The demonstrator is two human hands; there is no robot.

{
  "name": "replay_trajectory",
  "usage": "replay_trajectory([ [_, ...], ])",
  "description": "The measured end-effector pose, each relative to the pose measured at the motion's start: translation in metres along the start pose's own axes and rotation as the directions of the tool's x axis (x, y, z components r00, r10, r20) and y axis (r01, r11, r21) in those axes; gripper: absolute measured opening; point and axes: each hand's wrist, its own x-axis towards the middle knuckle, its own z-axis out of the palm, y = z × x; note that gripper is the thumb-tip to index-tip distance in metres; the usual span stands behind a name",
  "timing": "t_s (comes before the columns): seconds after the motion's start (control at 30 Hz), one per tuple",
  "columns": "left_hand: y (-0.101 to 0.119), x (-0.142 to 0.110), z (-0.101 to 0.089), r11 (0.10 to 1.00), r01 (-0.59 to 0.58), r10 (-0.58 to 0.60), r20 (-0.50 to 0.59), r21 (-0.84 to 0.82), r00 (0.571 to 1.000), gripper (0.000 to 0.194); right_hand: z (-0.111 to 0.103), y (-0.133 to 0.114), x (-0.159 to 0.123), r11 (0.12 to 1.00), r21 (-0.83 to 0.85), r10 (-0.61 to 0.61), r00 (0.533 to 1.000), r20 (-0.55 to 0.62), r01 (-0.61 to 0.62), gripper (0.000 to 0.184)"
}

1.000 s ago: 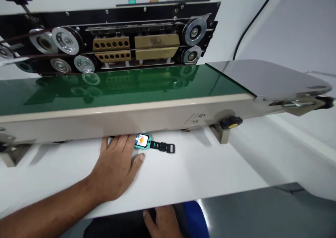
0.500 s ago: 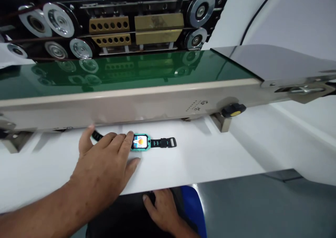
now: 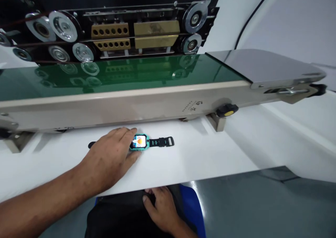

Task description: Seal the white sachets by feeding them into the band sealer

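On smooth white table (image 3: pixel 194 161), left hand (image 3: pixel 111 155), fingers (image 3: pixel 127 135) together, thumb apart, touching teal smartwatch (image 3: pixel 139 141), slotted black strap (image 3: pixel 154 142)

4 brass-coloured blocks (image 3: pixel 156 28) sit behind the green belt (image 3: pixel 152 76), near metal wheels (image 3: pixel 65 26).

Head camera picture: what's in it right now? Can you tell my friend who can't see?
A left hand covers part of a turquoise-and-black smartwatch with a lit screen, lying on a white table. The right hand is below the table's edge, over dark clothing. Behind them is a green conveyor belt and shiny metal wheels.
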Motion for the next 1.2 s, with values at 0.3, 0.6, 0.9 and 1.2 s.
replay_trajectory([
  [0.3,-0.003,0.007,-0.001,0.993,0.014,-0.012,0.015,-0.118,1.000,0.028,0.005,0.008,-0.001,1.000,-0.013,0.021,1.000,-0.008,-0.022,0.016],
  [0.6,-0.008,0.007,0.004,0.989,0.041,-0.045,-0.029,-0.143,0.999,0.025,0.004,0.006,-0.001,0.997,-0.074,0.034,0.999,-0.007,-0.034,0.026],
  [0.9,-0.010,-0.001,0.009,0.995,0.004,-0.010,-0.059,-0.102,0.998,0.052,0.004,0.009,-0.002,0.989,-0.144,0.035,0.999,0.011,-0.033,0.032],
  [1.2,-0.067,-0.027,0.002,0.974,0.211,-0.206,0.069,-0.078,0.976,0.058,0.007,0.016,-0.001,0.979,-0.201,0.014,1.000,-0.019,-0.018,0.025],
])
